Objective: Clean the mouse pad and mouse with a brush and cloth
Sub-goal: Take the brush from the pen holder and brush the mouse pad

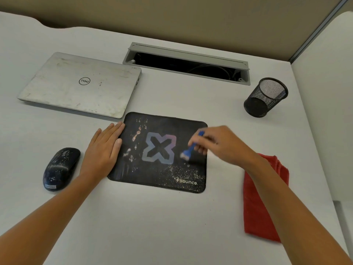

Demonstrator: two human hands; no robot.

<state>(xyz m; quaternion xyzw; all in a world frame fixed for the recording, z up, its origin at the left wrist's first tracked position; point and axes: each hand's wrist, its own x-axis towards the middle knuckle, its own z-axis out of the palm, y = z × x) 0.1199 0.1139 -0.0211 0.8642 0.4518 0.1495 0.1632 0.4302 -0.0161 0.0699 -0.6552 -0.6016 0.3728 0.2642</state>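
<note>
The left hand (104, 148) presses flat on the left edge of the black printed fabric mouse pad (158, 169) on the white bench (152, 226); the right hand (219, 144) pinches a small blue brush (188, 151) over its right side. Hard strokes may flick crumbs onto the folded red cloth (265, 197)

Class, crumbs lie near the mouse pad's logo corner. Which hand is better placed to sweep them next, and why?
The right hand: it holds the blue brush over the mouse pad, just beyond the crumbs. The left hand lies flat on the pad's left edge, steadying it, with no tool.
</note>
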